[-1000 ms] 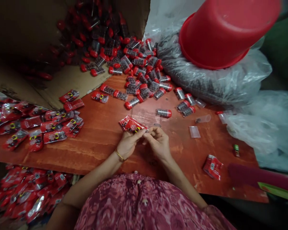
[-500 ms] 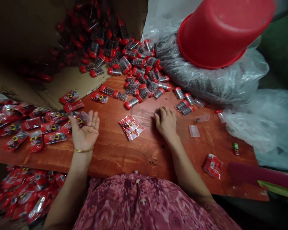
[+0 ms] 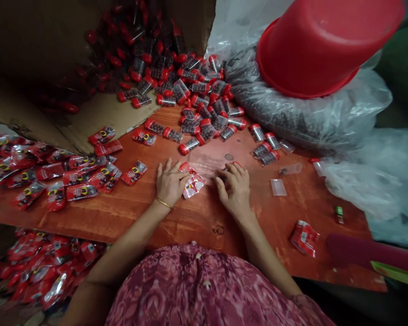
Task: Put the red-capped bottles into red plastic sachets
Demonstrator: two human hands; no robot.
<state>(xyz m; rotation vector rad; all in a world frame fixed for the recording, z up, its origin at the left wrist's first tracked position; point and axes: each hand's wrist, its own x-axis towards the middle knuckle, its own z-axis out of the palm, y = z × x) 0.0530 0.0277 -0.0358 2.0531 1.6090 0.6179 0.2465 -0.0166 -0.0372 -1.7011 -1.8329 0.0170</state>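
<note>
My left hand [image 3: 171, 183] rests on a small stack of flat red printed packets [image 3: 194, 185] in the middle of the table. Its fingers are stretched out and slightly apart, the thumb lying on the packets. To the right, my right hand [image 3: 235, 188] is curled over a clear tube with a red cap [image 3: 236, 164], mostly hidden under the fingers. A filled red packet [image 3: 134, 173] lies left of my left hand, beside a heap of similar packets [image 3: 83, 192].
Many red-capped tubes [image 3: 188, 146] spill from a cardboard box [image 3: 122, 120] at the back. A red bucket [image 3: 313, 54] stands upside down on a plastic bag [image 3: 292, 122]. At right lie a clear piece [image 3: 279, 187], an empty tube [image 3: 291, 168] and red packets [image 3: 304, 238].
My left hand has moved right from the packet heap to the flat packets and turned palm down. A filled packet now lies apart near the heap. My right hand stays near its place.
</note>
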